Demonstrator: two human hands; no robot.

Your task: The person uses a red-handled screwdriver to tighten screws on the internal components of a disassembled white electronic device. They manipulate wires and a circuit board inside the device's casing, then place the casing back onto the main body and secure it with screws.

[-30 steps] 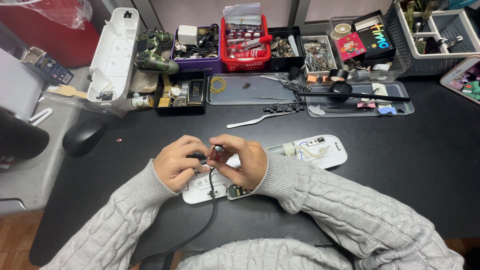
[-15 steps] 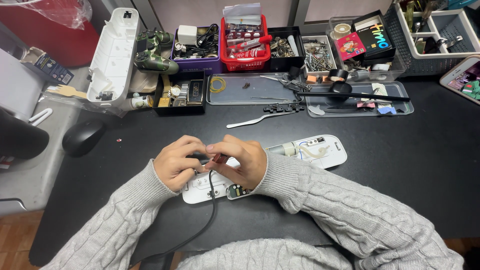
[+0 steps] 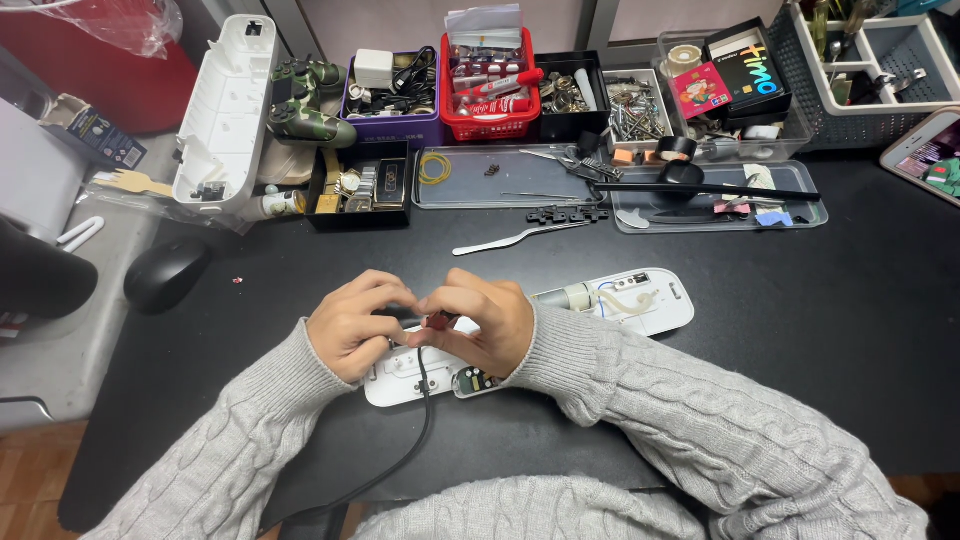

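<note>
A white casing (image 3: pixel 640 300) lies on the black table (image 3: pixel 850 330). Far back stand a red basket (image 3: pixel 487 105), a purple box (image 3: pixel 392 125) and a green camouflage controller (image 3: pixel 310 105). Sleeves (image 3: pixel 690 420) are grey cable-knit.

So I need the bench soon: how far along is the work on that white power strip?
Done: the power strip's cover is off and lies at the back left, so the base shows its wiring. In hand: the left hand and right hand pinch a small red part over the cable end, where the black cord enters. Left: the cover is not back on, and metal tweezers lie loose beside it.
</note>
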